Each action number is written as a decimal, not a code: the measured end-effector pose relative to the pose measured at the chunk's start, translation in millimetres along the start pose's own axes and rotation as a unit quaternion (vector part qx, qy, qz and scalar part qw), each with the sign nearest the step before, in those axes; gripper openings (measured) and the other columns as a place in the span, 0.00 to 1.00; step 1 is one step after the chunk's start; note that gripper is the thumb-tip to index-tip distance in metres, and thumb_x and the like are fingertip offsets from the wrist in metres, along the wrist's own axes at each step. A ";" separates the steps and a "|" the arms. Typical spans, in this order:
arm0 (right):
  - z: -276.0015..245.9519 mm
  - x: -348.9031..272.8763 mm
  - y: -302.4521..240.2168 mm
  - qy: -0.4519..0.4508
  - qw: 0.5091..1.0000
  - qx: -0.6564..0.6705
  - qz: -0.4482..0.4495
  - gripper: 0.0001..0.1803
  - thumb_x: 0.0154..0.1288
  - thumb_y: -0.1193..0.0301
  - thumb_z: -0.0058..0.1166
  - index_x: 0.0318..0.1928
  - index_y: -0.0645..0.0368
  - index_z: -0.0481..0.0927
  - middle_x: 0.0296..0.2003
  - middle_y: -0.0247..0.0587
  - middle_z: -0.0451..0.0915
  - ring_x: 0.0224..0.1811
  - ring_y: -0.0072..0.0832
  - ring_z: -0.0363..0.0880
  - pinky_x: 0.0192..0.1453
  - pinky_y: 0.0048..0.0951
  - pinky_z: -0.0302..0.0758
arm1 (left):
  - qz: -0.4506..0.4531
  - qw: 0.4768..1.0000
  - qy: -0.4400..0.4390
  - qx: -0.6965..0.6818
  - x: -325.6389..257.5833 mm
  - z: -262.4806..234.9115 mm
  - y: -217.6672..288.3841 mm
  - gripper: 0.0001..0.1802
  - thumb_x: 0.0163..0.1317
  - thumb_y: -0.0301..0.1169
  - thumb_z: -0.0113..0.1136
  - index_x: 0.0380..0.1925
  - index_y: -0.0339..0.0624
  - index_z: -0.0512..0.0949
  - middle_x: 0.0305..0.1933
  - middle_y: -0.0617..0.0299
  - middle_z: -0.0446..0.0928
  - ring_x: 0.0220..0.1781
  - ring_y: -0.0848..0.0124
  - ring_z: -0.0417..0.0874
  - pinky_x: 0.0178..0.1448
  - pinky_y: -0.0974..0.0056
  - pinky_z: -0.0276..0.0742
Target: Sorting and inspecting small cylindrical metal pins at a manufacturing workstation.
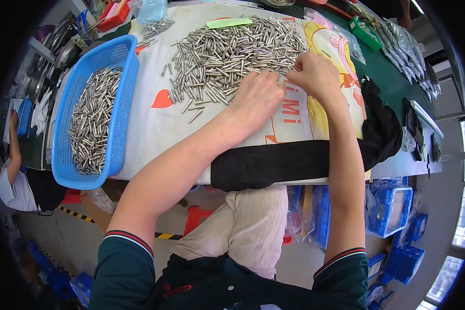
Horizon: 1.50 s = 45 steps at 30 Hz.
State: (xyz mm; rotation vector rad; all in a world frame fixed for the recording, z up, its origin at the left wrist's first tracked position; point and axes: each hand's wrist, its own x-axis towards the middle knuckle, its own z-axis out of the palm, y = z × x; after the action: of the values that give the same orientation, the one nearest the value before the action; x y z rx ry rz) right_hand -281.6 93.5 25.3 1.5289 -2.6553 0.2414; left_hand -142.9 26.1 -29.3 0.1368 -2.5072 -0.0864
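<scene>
A wide heap of small silvery metal pins (237,49) lies on a printed white cloth (144,124). At the heap's near edge my left hand (258,95) rests palm down with its fingers curled; whatever they hold is hidden beneath it. My right hand (318,75) is beside it at the heap's right edge, thumb and fingers pinched together. Anything between those fingertips is too small to make out. To the left, a blue perforated basket (130,77) holds many more such pins. A green strip (229,22) lies on the far side of the heap.
A black cloth (274,163) stretches along the table's near edge under my forearms. Bagged parts (403,51) and a green tray (366,33) stand at the far right. At far left another person (18,181) works. Blue crates (390,206) sit below the table's right side.
</scene>
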 end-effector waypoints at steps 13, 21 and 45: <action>7.9 -12.3 23.2 0.004 0.922 0.376 -0.087 0.07 0.51 0.72 0.56 0.25 0.65 0.77 0.18 0.36 0.76 0.21 0.21 0.73 0.29 0.24 0.70 | -0.006 1.000 -0.010 -0.007 -0.4 -0.7 1.7 0.04 0.46 0.23 0.54 0.25 0.37 0.75 0.30 0.58 0.73 0.38 0.64 0.77 0.41 0.61 0.75; 5.0 -14.9 23.9 -0.083 0.866 0.485 -0.088 0.08 0.56 0.72 0.56 0.28 0.66 0.77 0.21 0.31 0.74 0.24 0.16 0.70 0.31 0.19 0.68 | -0.007 1.000 -0.019 -0.018 -0.2 -3.5 3.2 0.04 0.44 0.21 0.55 0.23 0.34 0.76 0.29 0.56 0.73 0.37 0.62 0.78 0.40 0.60 0.76; 16.0 -8.8 35.6 -0.160 0.879 0.444 -0.069 0.09 0.55 0.71 0.55 0.26 0.66 0.77 0.19 0.28 0.73 0.22 0.14 0.66 0.28 0.19 0.65 | -0.010 1.000 -0.012 -0.015 0.9 -0.5 5.2 0.03 0.47 0.22 0.53 0.23 0.35 0.75 0.29 0.55 0.73 0.36 0.61 0.78 0.39 0.59 0.76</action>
State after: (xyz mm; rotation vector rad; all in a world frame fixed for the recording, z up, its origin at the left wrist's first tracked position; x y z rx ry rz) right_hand -307.6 115.9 4.7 2.1039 -2.7930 1.4895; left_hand -143.7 31.2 -27.8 0.1493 -2.5268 -0.1354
